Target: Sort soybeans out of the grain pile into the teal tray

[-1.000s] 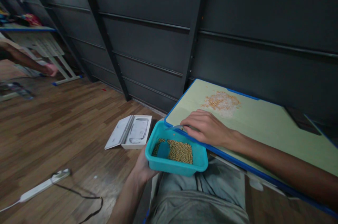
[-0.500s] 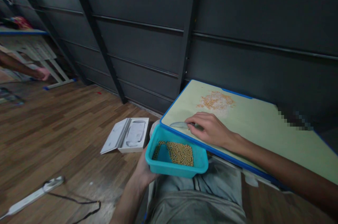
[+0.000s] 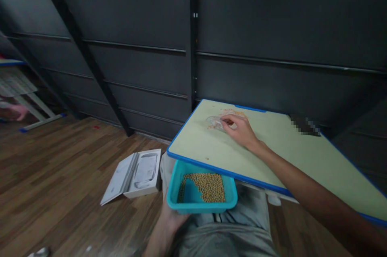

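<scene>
Ahead of you stands a dark grey wall (image 3: 136, 11), split into panels by posts (image 3: 190, 39) (small pale marks dot the central one) and thin rails (image 3: 130, 45). Below, the brown floor (image 3: 60, 160) shows plank lines. Your pale, blue-edged table (image 3: 287, 148) sits close to the wall; another table (image 3: 18, 83), partly cut off, stands at your far left.

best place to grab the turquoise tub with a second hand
Probably the right end of the turquoise tub, coming from the right and below, fingers under the rim: the lip flares outward there, and the left hand supports the lower left. The far rim looks awkward, since the table overlaps it in view. Keep it level: it's open-topped, with loose beans.
</scene>
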A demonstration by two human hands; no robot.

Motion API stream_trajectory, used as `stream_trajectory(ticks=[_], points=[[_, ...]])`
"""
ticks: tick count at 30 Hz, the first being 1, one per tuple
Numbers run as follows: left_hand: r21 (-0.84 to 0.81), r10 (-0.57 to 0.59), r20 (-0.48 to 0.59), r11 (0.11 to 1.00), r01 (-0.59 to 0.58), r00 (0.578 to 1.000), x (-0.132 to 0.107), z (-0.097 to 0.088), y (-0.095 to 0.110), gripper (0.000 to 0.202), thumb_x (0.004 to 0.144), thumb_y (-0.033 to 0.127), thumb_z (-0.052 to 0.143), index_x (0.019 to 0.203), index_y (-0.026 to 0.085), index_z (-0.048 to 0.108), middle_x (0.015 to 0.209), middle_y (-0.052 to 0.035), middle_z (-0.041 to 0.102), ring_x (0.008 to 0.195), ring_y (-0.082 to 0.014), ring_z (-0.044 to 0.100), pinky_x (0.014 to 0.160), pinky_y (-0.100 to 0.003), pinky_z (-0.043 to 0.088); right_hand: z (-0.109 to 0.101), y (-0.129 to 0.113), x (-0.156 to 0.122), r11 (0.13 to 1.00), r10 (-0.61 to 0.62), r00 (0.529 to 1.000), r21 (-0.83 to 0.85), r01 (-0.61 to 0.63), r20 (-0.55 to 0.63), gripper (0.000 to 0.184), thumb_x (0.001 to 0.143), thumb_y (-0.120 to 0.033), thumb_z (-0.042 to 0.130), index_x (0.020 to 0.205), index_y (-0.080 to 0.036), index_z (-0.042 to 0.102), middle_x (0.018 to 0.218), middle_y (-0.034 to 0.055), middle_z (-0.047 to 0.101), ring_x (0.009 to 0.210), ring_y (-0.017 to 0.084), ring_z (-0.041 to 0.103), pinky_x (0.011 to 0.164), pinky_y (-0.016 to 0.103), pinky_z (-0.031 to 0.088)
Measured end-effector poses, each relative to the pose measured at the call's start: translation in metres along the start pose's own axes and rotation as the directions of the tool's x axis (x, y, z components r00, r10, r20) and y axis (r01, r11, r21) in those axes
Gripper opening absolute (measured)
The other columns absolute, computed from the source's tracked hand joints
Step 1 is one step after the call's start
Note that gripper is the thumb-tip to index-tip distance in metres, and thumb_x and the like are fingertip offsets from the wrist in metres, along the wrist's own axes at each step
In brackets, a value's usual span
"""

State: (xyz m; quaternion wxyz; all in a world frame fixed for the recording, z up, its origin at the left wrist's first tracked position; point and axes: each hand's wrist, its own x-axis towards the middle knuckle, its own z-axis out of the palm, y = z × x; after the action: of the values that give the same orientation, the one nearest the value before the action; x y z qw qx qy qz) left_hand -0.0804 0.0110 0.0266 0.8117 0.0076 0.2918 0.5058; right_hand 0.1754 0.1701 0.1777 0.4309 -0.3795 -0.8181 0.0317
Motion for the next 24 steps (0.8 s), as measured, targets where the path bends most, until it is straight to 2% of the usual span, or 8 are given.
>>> stream_trajectory(ticks=[3, 5, 8, 13, 17, 20, 24], points=[[0.039, 0.005, 0.018, 0.999, -0.006, 1.0, 0.0, 0.009, -0.003, 0.034, 0.086, 0.039, 0.071, 0.113, 0.021, 0.078, 0.113, -0.0125, 0.084, 0.135, -0.0427, 0.062, 0.116, -0.058, 0.05, -0.002, -0.001, -0.007, 0.999, 0.012, 0.998, 0.049, -0.015, 0.054, 0.016, 0.095, -0.02, 0.064, 0.106, -0.017, 0.076, 0.1, 0.008, 0.08, 0.084, 0.019, 0.072, 0.08, 0.034, 0.055], [0.056, 0.01, 0.037, 0.998, -0.012, 0.999, -0.002, 0.015, -0.004, 0.034, 0.084, 0.041, 0.073, 0.112, 0.023, 0.078, 0.116, -0.0104, 0.083, 0.138, -0.0433, 0.06, 0.116, -0.058, 0.049, 0.0, -0.014, -0.014, 0.998, -0.062, 0.984, 0.043, 0.055, 0.168, 0.016, 0.095, -0.018, 0.064, 0.104, -0.018, 0.076, 0.097, 0.0069, 0.079, 0.082, 0.018, 0.07, 0.081, 0.033, 0.053], [0.084, 0.009, 0.053, 0.996, -0.014, 0.999, -0.005, 0.021, -0.004, 0.028, 0.084, 0.043, 0.074, 0.103, 0.024, 0.079, 0.111, -0.0101, 0.084, 0.139, -0.0422, 0.059, 0.118, -0.055, 0.048, 0.004, -0.034, -0.024, 0.983, -0.18, 0.933, 0.091, 0.16, 0.31, 0.012, 0.092, -0.017, 0.065, 0.097, -0.018, 0.075, 0.082, 0.0025, 0.074, 0.07, 0.014, 0.063, 0.071, 0.029, 0.049], [0.129, 0.009, 0.035, 0.992, -0.013, 0.999, -0.006, 0.017, -0.001, 0.023, 0.086, 0.041, 0.072, 0.097, 0.023, 0.08, 0.104, -0.0117, 0.085, 0.137, -0.0398, 0.062, 0.118, -0.055, 0.048, 0.006, -0.049, -0.034, 0.913, -0.398, 0.862, 0.225, 0.34, 0.314, 0.011, 0.089, -0.016, 0.061, 0.089, -0.018, 0.072, 0.07, -0.001, 0.066, 0.06, 0.011, 0.054, 0.059, 0.026, 0.041], [0.13, -0.007, 0.057, 0.992, 0.0, 0.998, -0.003, 0.018, -0.001, 0.04, 0.086, 0.043, 0.069, 0.119, 0.023, 0.077, 0.11, -0.0107, 0.084, 0.138, -0.0407, 0.061, 0.117, -0.057, 0.049, 0.007, -0.055, -0.037, 0.865, -0.493, 0.815, 0.27, 0.422, 0.306, 0.015, 0.092, -0.02, 0.056, 0.09, -0.018, 0.071, 0.071, -0.0001, 0.066, 0.06, 0.011, 0.053, 0.057, 0.026, 0.041], [0.134, -0.012, 0.081, 0.991, 0.001, 0.997, 0.002, 0.011, -0.004, 0.049, 0.084, 0.045, 0.068, 0.128, 0.025, 0.073, 0.121, -0.0084, 0.082, 0.14, -0.042, 0.058, 0.117, -0.054, 0.05, 0.009, -0.054, -0.035, 0.879, -0.469, 0.834, 0.244, 0.409, 0.289, 0.015, 0.092, -0.018, 0.056, 0.091, -0.018, 0.071, 0.073, 0.0004, 0.067, 0.062, 0.012, 0.054, 0.059, 0.026, 0.041], [0.135, 0.006, 0.044, 0.991, -0.012, 0.999, 0.012, -0.015, -0.014, 0.053, 0.084, 0.042, 0.064, 0.136, 0.031, 0.069, 0.127, -0.0044, 0.08, 0.142, -0.0388, 0.057, 0.116, -0.051, 0.051, 0.011, -0.042, -0.03, 0.921, -0.382, 0.877, 0.196, 0.336, 0.293, 0.013, 0.089, -0.016, 0.059, 0.092, -0.018, 0.072, 0.074, -0.0004, 0.067, 0.062, 0.011, 0.053, 0.061, 0.026, 0.041]])
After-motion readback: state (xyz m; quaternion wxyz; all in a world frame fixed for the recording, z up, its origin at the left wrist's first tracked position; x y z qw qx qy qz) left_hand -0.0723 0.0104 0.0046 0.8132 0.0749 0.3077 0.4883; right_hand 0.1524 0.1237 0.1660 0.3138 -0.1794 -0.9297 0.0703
